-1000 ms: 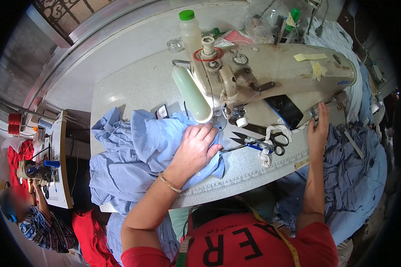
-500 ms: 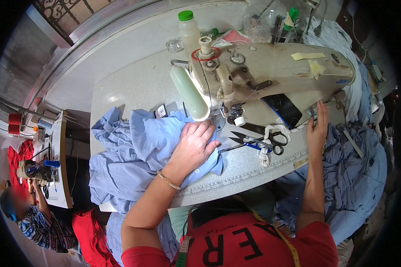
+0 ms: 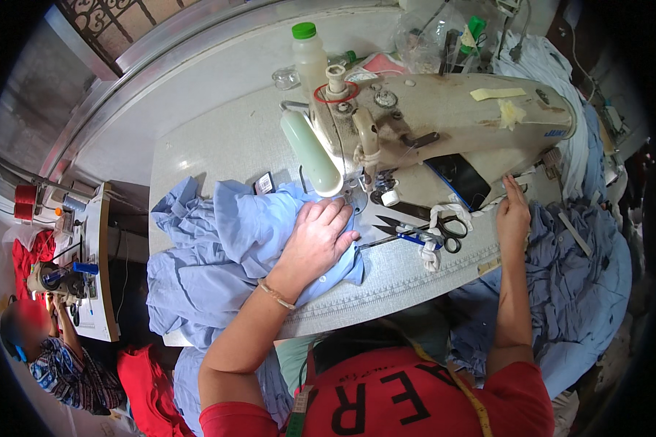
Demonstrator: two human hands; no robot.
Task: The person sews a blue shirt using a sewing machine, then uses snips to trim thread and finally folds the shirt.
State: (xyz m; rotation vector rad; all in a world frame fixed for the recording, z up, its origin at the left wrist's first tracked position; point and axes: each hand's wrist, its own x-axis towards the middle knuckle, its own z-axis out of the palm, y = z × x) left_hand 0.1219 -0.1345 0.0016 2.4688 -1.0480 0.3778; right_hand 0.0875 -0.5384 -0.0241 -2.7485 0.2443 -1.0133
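My left hand lies flat on a light blue shirt, pressing it to the table beside the needle area of a sewing machine. Its fingers are spread slightly, their tips close to the presser foot. A small button shows on the cloth below the thumb. My right hand rests at the right end of the table by the machine's base, fingers stretched out and nothing visible in them. Between my hands are black-handled scissors, a blue thread snipper and a twisted white cloth strip.
A dark phone leans on the machine bed. A pale green tube lamp and a green-capped bottle stand at the machine head. More blue garments heap at right. Another person sits at a sewing table at far left.
My right hand has shifted slightly left and down, its fingers now closer together. My left hand stays on the shirt. The view has tilted a little.
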